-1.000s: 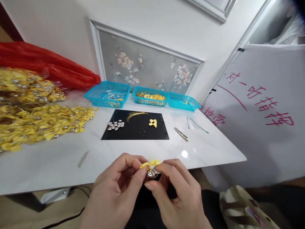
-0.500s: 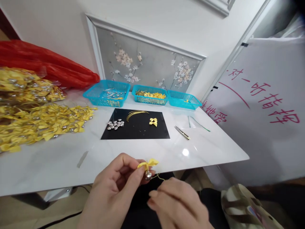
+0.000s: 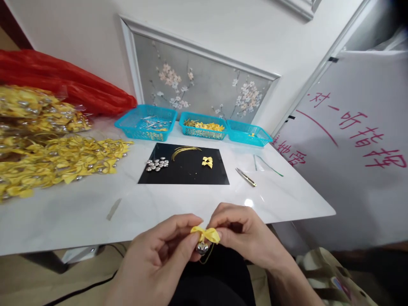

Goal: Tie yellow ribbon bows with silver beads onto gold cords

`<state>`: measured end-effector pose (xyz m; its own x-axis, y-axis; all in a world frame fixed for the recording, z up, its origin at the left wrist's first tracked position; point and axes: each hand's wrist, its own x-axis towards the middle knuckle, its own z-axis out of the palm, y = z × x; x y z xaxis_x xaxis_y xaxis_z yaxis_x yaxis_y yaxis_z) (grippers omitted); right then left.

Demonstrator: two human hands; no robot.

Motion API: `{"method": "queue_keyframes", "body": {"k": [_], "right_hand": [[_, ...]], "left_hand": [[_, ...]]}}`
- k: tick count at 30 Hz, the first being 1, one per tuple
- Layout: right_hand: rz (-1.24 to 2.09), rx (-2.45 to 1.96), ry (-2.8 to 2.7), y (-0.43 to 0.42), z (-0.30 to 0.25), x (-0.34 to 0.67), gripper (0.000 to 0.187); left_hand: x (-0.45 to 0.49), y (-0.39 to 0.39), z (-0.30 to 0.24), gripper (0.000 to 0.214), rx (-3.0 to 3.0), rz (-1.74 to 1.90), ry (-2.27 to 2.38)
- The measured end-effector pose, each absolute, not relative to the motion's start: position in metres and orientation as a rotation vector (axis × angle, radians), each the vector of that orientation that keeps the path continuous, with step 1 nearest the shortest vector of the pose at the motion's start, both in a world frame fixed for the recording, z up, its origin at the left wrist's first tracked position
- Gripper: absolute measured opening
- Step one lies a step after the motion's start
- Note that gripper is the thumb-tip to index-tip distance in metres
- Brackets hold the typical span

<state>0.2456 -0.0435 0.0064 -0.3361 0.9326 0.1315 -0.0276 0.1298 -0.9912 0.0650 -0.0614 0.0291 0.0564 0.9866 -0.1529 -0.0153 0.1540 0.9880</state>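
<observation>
Over my lap at the table's front edge, my left hand pinches a yellow ribbon bow by its left side. A shiny silver heart-shaped bell or charm hangs just under the bow's middle. My right hand has its thumb and forefinger closed at the bow's right loop. A thin yellow cord curves down below the charm; its other end is hidden by my fingers. On the black mat lie several silver charms, some gold cords and two small yellow bows.
Three blue baskets stand along the wall, holding small parts. Small thread snips and a green strip lie right of the mat. A large pile of finished-looking yellow bows with charms covers the left, beside a red bag.
My right hand has moved up from below, off the cord's side, to the bow's right loop. My left hand still holds the bow, now slightly lower and further right.
</observation>
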Motion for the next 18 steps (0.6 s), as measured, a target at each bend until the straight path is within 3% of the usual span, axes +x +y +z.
{"method": "queue_keyframes", "body": {"k": [2,9,18], "right_hand": [[1.186,-0.967,-1.584,-0.044,0.014,0.247,0.006],[0.780,-0.999,-1.685,-0.044,0.016,0.234,0.011],[0.800,-1.091,-1.672,-0.056,0.019,0.238,0.013]], "left_hand": [[0.064,-0.061,0.028,0.011,1.121,1.043,1.216],[0.062,-0.060,0.027,0.010,1.147,0.990,1.123],[0.058,-0.058,0.023,0.013,1.153,0.959,1.056]]}}
